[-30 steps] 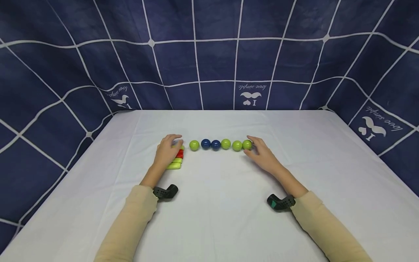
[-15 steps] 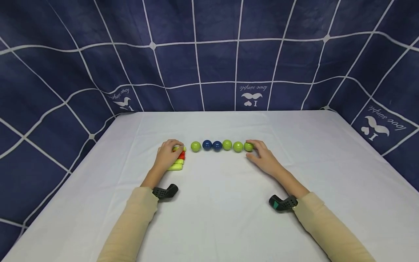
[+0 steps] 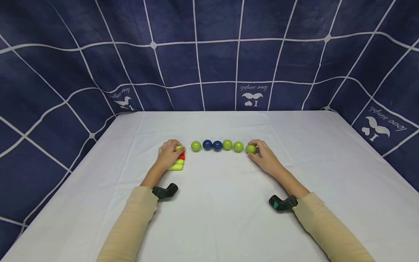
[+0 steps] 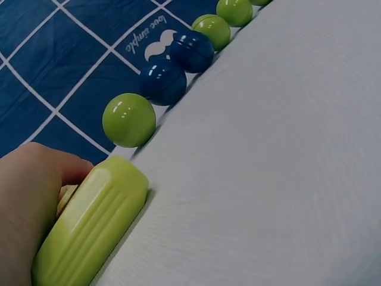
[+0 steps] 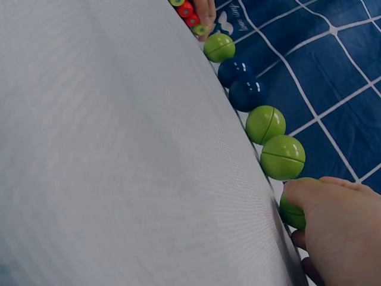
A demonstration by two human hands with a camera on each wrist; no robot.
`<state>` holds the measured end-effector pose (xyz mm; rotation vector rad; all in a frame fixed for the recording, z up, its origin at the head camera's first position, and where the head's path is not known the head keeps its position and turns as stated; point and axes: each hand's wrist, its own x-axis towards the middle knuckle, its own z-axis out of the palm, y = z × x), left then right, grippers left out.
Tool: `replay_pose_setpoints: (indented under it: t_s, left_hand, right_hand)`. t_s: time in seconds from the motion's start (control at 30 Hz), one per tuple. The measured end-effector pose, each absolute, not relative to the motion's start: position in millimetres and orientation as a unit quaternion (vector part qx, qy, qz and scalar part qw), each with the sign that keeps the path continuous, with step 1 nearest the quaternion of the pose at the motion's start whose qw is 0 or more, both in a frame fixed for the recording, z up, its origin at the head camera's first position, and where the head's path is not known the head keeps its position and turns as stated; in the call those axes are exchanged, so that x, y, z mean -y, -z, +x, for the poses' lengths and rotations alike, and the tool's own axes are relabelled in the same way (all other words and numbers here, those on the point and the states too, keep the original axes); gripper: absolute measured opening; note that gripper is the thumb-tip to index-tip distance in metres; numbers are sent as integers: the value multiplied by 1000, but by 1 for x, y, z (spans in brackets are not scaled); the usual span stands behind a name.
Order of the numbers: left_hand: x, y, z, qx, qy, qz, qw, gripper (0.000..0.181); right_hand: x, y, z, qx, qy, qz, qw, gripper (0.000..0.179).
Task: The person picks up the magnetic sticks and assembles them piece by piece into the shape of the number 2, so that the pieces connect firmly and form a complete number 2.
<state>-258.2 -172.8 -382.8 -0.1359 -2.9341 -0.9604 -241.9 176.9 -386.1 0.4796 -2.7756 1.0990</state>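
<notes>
My right hand [image 3: 266, 157] holds the rightmost green ball [image 3: 251, 149] between thumb and fingers, just apart from the ball beside it. In the right wrist view, the thumb and back of the hand hide most of that ball. On the left, my left hand [image 3: 168, 155] reaches over a row of short ribbed plastic bars, yellow-green and red. Its thumb and fingers straddle the farthest yellow-green bar [image 3: 178, 148], pinching it. A red bar [image 3: 180, 155] lies beside it. The nearest yellow-green bar [image 4: 92, 223] fills the lower left of the left wrist view.
Between the hands runs a line of glossy balls: a green ball [image 3: 196, 146] at left, two blue balls [image 3: 207, 145], then two more green balls [image 3: 227, 144]. They sit on a white cloth-covered table [image 3: 212, 203]. A dark blue checked curtain [image 3: 216, 62] hangs behind.
My right hand has closed round the rightmost green ball and shifted it slightly right, away from its neighbour. My left hand has settled lower onto the bars.
</notes>
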Motion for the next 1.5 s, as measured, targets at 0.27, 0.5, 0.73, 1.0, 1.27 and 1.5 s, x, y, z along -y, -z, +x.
replay_pose_setpoints:
  t_s: [0.27,0.5,0.73,1.0,1.27,1.5]
  left_hand:
    - [160,373,-250,941,320,-42,106,41]
    - [120,362,-238,917,366,-89,128,33]
    - [87,371,-224,880,445,-166,0,27]
    - [81,380,-225,865,464,-191,-28,25]
    - [84,382,-227,861,471,-191,-26,27]
    - [82,384,-226,860,469,-201,-27,26]
  right_hand:
    - [-177,387,-242,920,-355,154,53,45]
    - [-177,386,-244,922,-354,143,60,44]
    - [-175,385,-243,917,-369,131,73,43]
    - [-155,377,-231,878,-445,158,83,45]
    - [-137,382,-221,901,-357,241,57,42]
    - [-138,384,-221,903,-359,233,32,45]
